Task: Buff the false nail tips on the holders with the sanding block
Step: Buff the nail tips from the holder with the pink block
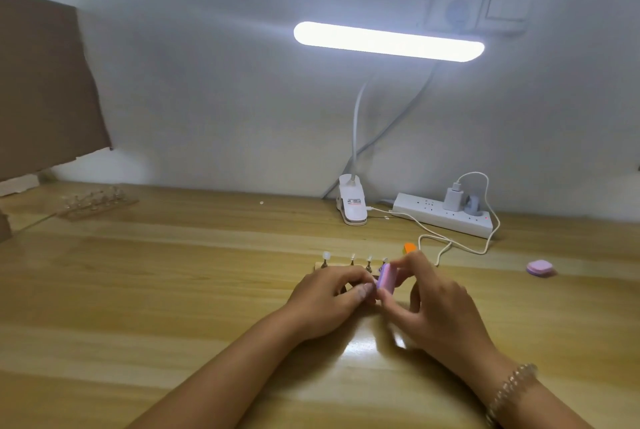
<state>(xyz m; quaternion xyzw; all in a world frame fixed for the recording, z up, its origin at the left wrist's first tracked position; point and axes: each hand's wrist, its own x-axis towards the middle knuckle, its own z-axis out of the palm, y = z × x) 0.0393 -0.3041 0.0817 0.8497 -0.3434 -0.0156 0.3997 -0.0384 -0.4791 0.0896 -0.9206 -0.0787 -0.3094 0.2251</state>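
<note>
A wooden table (173, 290) is seen from above, and both hands are brought together near its middle. A pink and lilac sanding block (386, 278) is pinched on edge by the right hand (436, 304), with the thumb curled under it and the fingertips closed over its top. The left hand (329, 293) is held just beside the block with its fingers curled in tightly and its thumb tip laid against the block's near end. Something small and dark is glimpsed under those fingers, but what is gripped there cannot be told. Directly behind the hands, a row of pale false nail tips (326, 254) is carried upright on small holders (324, 265), and the block is held against the rightmost end of that row. A beaded bracelet (512, 390) is worn on the right wrist. An orange block (409, 247) is partly hidden behind the right hand, and a second pink block (540, 268) is laid well apart to the right. A lit bar lamp (388, 41) is held over the table by a white clip base (352, 203), near a white power strip (443, 215) with a charger (453, 198) plugged in. A clear rack of further holders (93, 200) is set far back on the left, below a sheet of cardboard (45, 82).
</note>
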